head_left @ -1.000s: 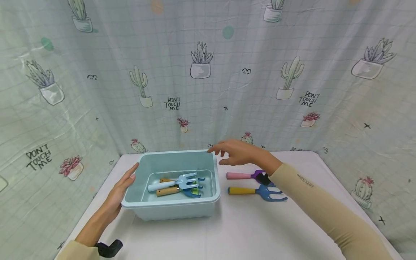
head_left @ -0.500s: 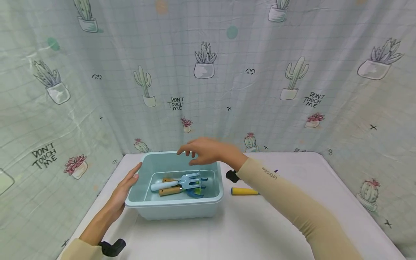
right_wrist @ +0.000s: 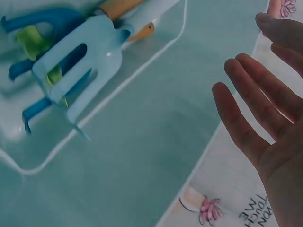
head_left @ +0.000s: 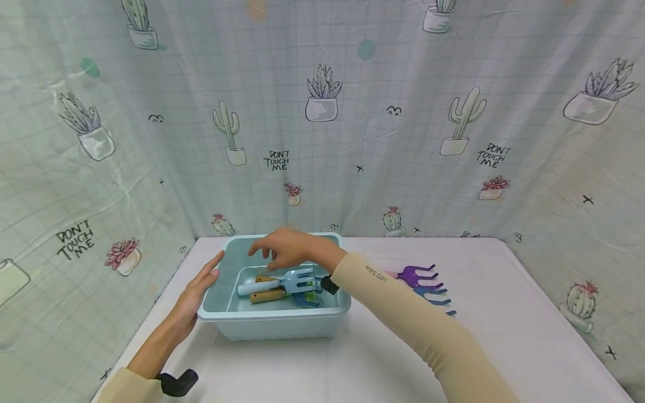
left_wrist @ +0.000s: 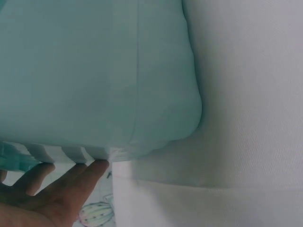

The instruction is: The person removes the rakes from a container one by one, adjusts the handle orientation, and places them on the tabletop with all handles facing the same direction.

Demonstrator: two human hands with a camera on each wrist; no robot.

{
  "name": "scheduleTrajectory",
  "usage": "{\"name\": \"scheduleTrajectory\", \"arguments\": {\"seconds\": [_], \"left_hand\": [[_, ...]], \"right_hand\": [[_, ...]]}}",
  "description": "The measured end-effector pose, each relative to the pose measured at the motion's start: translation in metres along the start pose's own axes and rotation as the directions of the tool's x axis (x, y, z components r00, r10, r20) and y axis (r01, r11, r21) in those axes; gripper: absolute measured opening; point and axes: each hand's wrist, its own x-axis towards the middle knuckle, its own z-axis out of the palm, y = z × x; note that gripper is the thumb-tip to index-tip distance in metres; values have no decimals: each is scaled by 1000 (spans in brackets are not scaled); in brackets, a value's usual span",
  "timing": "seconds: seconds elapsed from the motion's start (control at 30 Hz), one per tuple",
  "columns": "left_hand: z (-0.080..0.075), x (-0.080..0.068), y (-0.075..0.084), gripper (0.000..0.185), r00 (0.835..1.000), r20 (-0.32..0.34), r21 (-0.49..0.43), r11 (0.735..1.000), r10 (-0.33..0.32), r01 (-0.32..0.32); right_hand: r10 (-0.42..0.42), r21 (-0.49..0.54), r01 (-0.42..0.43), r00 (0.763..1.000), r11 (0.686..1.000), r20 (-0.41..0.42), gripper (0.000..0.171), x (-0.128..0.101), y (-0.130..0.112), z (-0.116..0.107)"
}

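With only the flat, open left hand (head_left: pixel 199 291) steadying the tub (head_left: pixel 274 324), the empty, spread-fingered right hand (head_left: pixel 282 250) reaching inside may snag the light blue fork (head_left: pixel 297 279) and shove the tub away.

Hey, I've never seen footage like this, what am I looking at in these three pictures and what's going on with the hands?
These are a person's two bare hands, filmed by three worn cameras. The wide picture comes from a camera on the head, looking down at a white-covered table with a cactus-print curtain behind it. The other two come from cameras on each wrist.

On the table stands a pale blue plastic tub. Inside lie small garden tools, among them a light blue hand fork with a white handle. Beside the tub, partly hidden by the right sleeve, lie a purple hand rake and a blue hand rake.

The left hand rests flat against the tub's side; the left wrist view shows its fingers at the rim. The right hand hovers open above the tub and holds nothing.
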Motion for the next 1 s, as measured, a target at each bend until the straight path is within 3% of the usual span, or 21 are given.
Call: {"name": "scheduleTrajectory", "arguments": {"seconds": [0.33,0.67,1.0], "left_hand": [[-1,1,3,59,1000,0,15,1000,2,-2],[1,-1,3,59,1000,-6,8,1000,8,-8],[1,-2,1,60,1000,-6,-7,1000,14,-15]], "right_hand": [[21,125,-24,999,992,26,51,20,8,28],[80,66,-89,989,994,127,57,39,13,46],[112,119,-130,983,984,147,53,45,19,56]]}}
